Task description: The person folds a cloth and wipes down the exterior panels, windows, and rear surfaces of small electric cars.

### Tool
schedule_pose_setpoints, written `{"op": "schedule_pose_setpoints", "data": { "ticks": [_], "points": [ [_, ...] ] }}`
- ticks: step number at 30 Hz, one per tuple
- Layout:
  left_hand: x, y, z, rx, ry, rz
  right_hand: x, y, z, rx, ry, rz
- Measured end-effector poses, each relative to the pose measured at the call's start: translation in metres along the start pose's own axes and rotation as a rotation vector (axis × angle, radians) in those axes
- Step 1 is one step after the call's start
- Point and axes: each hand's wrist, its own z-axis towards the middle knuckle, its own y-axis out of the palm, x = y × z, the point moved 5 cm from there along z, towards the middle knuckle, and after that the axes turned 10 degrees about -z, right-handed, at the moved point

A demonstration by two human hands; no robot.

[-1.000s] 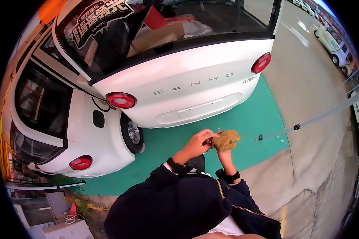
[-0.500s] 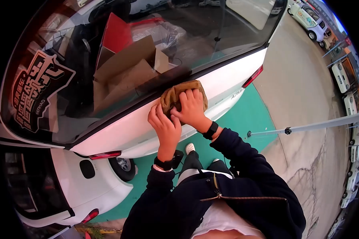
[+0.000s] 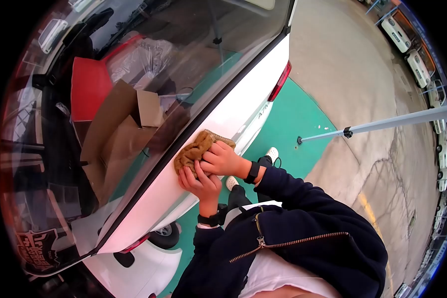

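A brown cloth (image 3: 189, 153) is bunched against the white rear panel (image 3: 243, 89) of a car, just below its dark rear window (image 3: 188, 44). My right hand (image 3: 224, 160) grips the cloth's right side with bent fingers. Lower on the same cloth, my left hand (image 3: 201, 186) holds its near edge, fingers curled into the folds. The two hands are close together. Both wrists wear black bands.
Behind the glass lie an open cardboard box (image 3: 119, 144) and a red box (image 3: 89, 84). Another white car (image 3: 144, 265) stands at the lower left. A grey pole (image 3: 387, 120) slants in from the right over green flooring (image 3: 295, 119). Parked vehicles line the far right.
My view has turned and shifted rightward along the car. The cloth is more crumpled under both hands, which keep hold of it against the panel.
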Motion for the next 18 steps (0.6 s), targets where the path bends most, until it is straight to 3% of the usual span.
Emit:
{"op": "schedule_pose_setpoints", "data": {
  "ticks": [11,14,15,18],
  "points": [
    [0.094,0.110,0.052,-0.022,0.258,0.115,0.141,-0.023,-0.063,0.068,-0.004,-0.033],
    [0.136,0.161,0.071,-0.119,0.468,0.130,0.201,-0.046,-0.086,0.105,0.193,-0.024],
    [0.151,0.180,0.077,-0.143,0.529,0.129,0.217,-0.042,-0.107,-0.022,0.277,-0.032],
    [0.187,0.232,0.091,-0.188,0.555,-0.224,0.266,-0.055,-0.150,-0.149,0.419,-0.049]
  ]
}}
